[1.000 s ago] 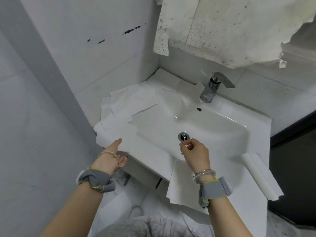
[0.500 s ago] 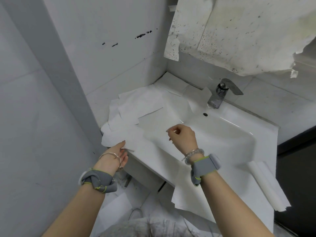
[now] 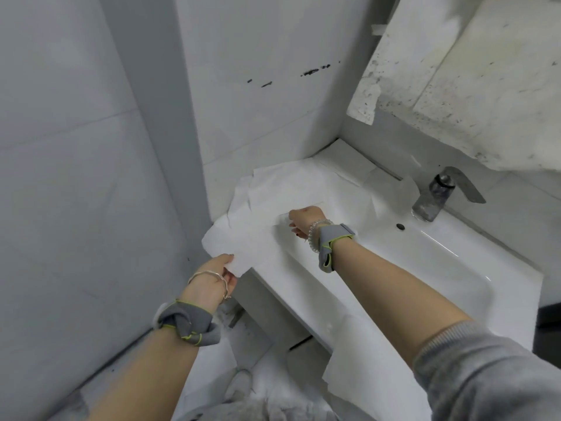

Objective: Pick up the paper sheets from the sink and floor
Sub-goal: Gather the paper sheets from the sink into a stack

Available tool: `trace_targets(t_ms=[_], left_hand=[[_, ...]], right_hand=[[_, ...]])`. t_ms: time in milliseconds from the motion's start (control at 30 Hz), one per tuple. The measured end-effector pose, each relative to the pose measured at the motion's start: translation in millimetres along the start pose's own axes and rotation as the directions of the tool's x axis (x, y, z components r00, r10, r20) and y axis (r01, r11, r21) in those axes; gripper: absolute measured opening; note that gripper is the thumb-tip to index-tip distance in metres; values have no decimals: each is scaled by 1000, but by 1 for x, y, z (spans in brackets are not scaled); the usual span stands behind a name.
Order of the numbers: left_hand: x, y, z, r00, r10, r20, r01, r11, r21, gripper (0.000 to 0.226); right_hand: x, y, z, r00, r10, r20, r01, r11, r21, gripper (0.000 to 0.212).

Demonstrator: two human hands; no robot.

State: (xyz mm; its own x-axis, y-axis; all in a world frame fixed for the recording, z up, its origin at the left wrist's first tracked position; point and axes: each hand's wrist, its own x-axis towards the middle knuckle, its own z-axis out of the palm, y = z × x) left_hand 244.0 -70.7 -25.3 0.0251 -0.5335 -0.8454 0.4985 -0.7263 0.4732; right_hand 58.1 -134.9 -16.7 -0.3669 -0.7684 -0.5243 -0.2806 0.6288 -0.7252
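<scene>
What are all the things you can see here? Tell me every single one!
paper sheets: several, white, overlapping on the sink's left side
hanging sheet: one, white, draped over the sink's front edge
floor sheets: white, on the floor below the sink; number unclear
sink: one, white, in the wall corner
faucet: one, grey metal, at the sink's back
peeling covering: one, speckled off-white, on the wall above the faucet
black marks: a few, on the wall tile
wristbands: two, grey with green edging, one per wrist
left hand: pinches a corner of the paper sheets
right hand: fingers curled on a sheet's edge
</scene>
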Motion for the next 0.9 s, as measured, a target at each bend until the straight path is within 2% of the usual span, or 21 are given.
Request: trace_targets(t_ms=[33,133,200,300,333,433,500,567,600,667,733,900], left_hand=[[0,1,-2,1000,3,-11,-3,1000,-15,23],[0,5,-8,999,-5,-36,3,1000,-30,22],[-1,8,-10,999,-13,-48,11,999,-40,22],[-3,11,-11,998,-18,-64,13,998,-66,23],[-3,12,-11,997,-17,-70,12,997,-71,23],[-4,15,-12,996,3,-84,-8,998,-59,26],[-5,16,-11,997,32,-71,-37,996,-75,25],[-7,17,-10,996,60,-60,-66,993,-96,23],[-9,18,-9,996,74,-58,-79,992,-98,24],[-11,21,-8,993,104,-54,-109,988,-106,25],[-14,24,-6,987,149,-52,-154,981,-115,25],[-13,28,-3,966,253,-52,-258,956,-141,23]], right_hand=[[7,4,4,1000,28,7,-28,999,-17,18],[15,12,12,992,120,44,-116,990,-75,42],[14,12,15,985,156,77,-148,984,-100,48],[16,14,22,980,174,98,-160,978,-134,83],[18,14,24,981,171,96,-157,978,-137,86],[18,10,27,983,158,93,-143,979,-147,60],[18,6,23,986,96,138,-74,985,-157,48],[17,3,20,984,64,167,-55,997,-62,16],[15,1,19,984,53,168,-53,999,-7,8],[12,-1,17,991,49,123,-66,989,136,21],[7,-7,15,994,37,107,-63,966,251,19],[-18,-34,-2,987,-80,141,14,909,416,13]])
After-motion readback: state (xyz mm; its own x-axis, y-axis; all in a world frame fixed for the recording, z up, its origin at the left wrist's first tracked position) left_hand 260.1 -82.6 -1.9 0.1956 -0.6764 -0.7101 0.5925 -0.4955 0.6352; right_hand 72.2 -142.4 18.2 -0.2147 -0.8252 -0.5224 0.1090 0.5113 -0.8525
